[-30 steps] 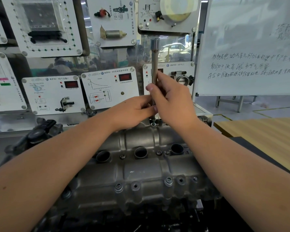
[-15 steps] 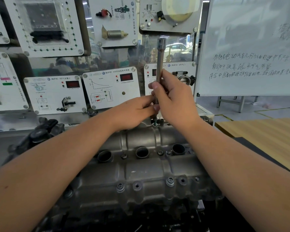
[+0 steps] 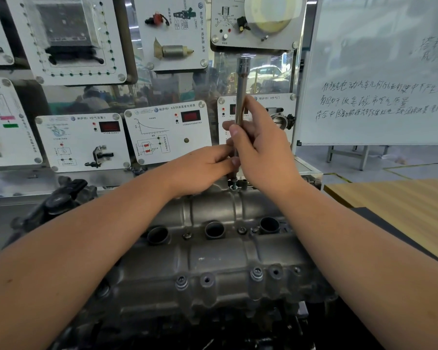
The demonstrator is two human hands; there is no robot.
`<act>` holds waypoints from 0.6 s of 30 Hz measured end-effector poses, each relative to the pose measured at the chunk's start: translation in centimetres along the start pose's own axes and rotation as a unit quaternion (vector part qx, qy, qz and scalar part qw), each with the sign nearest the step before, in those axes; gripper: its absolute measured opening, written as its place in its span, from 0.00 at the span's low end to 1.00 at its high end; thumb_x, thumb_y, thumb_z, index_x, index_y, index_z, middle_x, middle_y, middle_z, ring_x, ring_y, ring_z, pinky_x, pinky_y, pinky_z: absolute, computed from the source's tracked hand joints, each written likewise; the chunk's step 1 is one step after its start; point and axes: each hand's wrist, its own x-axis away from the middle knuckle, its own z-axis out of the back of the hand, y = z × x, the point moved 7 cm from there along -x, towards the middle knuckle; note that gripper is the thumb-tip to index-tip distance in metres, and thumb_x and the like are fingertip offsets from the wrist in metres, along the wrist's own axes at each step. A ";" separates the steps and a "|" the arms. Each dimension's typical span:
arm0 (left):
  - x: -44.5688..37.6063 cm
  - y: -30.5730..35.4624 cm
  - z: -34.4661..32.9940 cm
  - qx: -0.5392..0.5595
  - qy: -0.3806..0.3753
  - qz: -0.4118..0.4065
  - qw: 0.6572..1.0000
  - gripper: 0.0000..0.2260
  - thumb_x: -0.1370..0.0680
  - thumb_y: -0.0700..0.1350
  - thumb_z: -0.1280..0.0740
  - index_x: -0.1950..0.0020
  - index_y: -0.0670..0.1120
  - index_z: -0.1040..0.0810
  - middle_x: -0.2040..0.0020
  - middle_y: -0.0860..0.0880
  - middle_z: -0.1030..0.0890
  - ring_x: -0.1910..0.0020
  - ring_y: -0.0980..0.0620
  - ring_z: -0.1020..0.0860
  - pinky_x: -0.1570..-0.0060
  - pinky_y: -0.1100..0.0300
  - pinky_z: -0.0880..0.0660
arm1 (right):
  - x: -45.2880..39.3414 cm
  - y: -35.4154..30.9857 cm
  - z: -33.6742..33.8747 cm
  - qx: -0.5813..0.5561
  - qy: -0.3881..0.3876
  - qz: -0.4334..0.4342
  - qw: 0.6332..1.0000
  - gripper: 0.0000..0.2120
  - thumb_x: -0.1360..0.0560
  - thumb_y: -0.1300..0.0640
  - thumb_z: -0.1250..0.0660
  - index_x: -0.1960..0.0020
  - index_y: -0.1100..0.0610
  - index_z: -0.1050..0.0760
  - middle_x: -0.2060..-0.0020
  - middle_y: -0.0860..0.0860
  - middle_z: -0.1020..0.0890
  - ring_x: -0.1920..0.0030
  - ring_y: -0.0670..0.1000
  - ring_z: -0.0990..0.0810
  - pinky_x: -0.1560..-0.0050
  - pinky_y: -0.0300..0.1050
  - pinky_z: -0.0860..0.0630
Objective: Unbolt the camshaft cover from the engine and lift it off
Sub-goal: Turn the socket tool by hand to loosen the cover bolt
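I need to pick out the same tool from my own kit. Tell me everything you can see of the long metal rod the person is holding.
The rod is a slim, shiny steel-looking bar with a thicker socket-like head at its top. It stands nearly upright over the far edge of the engine cover, its lower tip at a bolt there. The right hand grips its lower half; the left hand holds it just below.

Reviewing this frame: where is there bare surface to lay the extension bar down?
The wooden tabletop right of the camshaft cover shows bare. The far cover edge is crowded: right hand grips the extension bar, left hand beside it.
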 end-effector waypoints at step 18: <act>-0.1 0.5 0.0 -0.028 0.006 -0.017 0.999 0.15 0.16 0.58 0.38 0.33 0.53 0.24 0.43 0.47 0.17 0.44 0.47 0.18 0.40 0.43 0.23 | 0.1 -0.6 0.7 0.030 0.030 0.029 0.999 0.21 0.20 0.59 0.33 0.28 0.55 0.28 0.58 0.33 0.22 0.55 0.32 0.22 0.53 0.25 0.29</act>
